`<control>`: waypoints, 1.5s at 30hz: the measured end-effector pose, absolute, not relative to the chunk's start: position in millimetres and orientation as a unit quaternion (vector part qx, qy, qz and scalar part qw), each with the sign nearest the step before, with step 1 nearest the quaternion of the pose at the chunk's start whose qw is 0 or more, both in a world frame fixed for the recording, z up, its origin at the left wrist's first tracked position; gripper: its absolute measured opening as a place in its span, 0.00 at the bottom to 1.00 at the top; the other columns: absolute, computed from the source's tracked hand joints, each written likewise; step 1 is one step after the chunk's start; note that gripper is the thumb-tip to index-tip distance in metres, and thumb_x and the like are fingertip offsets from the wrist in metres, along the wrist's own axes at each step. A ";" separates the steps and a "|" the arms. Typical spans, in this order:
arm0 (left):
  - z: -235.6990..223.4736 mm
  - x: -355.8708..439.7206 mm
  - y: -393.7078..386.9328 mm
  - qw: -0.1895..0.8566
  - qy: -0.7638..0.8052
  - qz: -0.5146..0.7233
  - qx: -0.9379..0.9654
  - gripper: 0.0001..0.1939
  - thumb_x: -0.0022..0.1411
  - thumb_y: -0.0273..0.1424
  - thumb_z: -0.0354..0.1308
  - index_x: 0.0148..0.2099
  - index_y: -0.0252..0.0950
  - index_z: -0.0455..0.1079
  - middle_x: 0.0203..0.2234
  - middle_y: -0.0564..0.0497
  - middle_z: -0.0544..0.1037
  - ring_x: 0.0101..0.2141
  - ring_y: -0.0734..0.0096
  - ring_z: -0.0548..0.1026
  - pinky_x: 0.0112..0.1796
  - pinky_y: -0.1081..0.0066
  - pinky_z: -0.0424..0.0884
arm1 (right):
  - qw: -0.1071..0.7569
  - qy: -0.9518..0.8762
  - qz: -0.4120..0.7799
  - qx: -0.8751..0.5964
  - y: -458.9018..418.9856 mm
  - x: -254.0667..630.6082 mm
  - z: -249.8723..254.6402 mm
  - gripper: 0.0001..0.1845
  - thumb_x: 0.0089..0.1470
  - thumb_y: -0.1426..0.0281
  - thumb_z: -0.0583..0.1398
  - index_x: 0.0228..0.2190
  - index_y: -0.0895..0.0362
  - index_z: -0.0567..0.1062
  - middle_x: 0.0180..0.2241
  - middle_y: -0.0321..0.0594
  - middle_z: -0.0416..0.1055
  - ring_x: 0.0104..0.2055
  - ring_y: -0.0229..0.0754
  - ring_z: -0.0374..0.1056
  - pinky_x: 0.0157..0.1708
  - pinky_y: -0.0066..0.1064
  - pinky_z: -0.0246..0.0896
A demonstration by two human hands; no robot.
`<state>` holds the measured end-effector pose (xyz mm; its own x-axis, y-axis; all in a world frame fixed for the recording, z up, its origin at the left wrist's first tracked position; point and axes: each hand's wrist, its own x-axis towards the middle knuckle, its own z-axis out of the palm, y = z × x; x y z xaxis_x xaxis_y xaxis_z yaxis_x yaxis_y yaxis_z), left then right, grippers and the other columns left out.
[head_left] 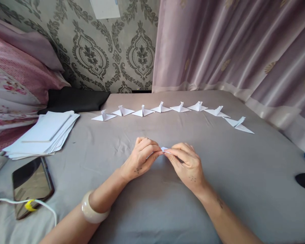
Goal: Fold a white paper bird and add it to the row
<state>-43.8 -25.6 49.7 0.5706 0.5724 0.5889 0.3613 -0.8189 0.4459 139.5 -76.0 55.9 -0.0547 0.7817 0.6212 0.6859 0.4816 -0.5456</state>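
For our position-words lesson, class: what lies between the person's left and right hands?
In the head view, a small piece of white paper lies between the left hand and right hand, pinched by both.

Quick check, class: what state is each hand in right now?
Left hand: closed, pinching a small white paper.
Right hand: closed, pinching the same paper.
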 end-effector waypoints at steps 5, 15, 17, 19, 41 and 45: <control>52.1 -43.6 -23.0 0.211 0.276 0.450 0.823 0.04 0.66 0.31 0.56 0.43 0.38 0.66 0.34 0.50 0.73 0.37 0.70 0.71 0.43 0.66 0.63 | 0.502 -0.729 0.048 -0.463 -77.3 142.9 58.5 0.10 0.57 0.77 0.60 0.38 0.54 0.79 0.30 0.37 0.72 0.32 0.36 0.68 0.34 0.32 0.60; 37.2 -52.2 -16.4 0.034 0.326 0.459 0.826 0.08 0.63 0.27 0.58 0.43 0.39 0.63 0.40 0.47 0.71 0.40 0.67 0.70 0.42 0.65 0.65 | 0.530 -0.655 0.269 -0.467 -56.1 151.0 23.7 0.13 0.59 0.76 0.56 0.41 0.51 0.76 0.46 0.41 0.72 0.49 0.39 0.70 0.48 0.32 0.67; 33.4 -52.9 -16.1 -0.018 0.316 0.408 0.856 0.05 0.65 0.26 0.55 0.42 0.39 0.64 0.40 0.47 0.73 0.38 0.67 0.70 0.41 0.65 0.63 | 0.513 -0.639 0.336 -0.465 -49.2 153.0 12.7 0.12 0.60 0.75 0.54 0.41 0.52 0.75 0.49 0.42 0.71 0.51 0.40 0.69 0.50 0.34 0.67; 29.1 -52.8 -14.7 -0.063 0.298 0.361 0.881 0.04 0.66 0.24 0.52 0.41 0.38 0.65 0.38 0.48 0.74 0.37 0.68 0.70 0.41 0.65 0.61 | 0.482 -0.645 0.354 -0.476 -45.1 155.4 6.9 0.15 0.59 0.76 0.53 0.43 0.51 0.75 0.52 0.41 0.70 0.54 0.40 0.67 0.55 0.37 0.63; 16.1 -45.3 -15.4 -0.098 0.295 0.235 0.921 0.11 0.69 0.24 0.44 0.40 0.34 0.68 0.32 0.49 0.73 0.31 0.67 0.65 0.41 0.65 0.59 | 0.374 -0.725 0.229 -0.532 -58.7 158.8 15.8 0.19 0.53 0.79 0.55 0.44 0.52 0.75 0.43 0.39 0.70 0.46 0.40 0.67 0.47 0.32 0.63; 16.0 -45.3 -15.6 -0.094 0.290 0.237 0.922 0.12 0.70 0.24 0.43 0.40 0.34 0.68 0.32 0.49 0.73 0.31 0.67 0.66 0.40 0.64 0.59 | 0.376 -0.722 0.229 -0.534 -58.5 158.6 15.6 0.14 0.55 0.75 0.57 0.42 0.52 0.76 0.42 0.39 0.70 0.44 0.40 0.68 0.46 0.32 0.64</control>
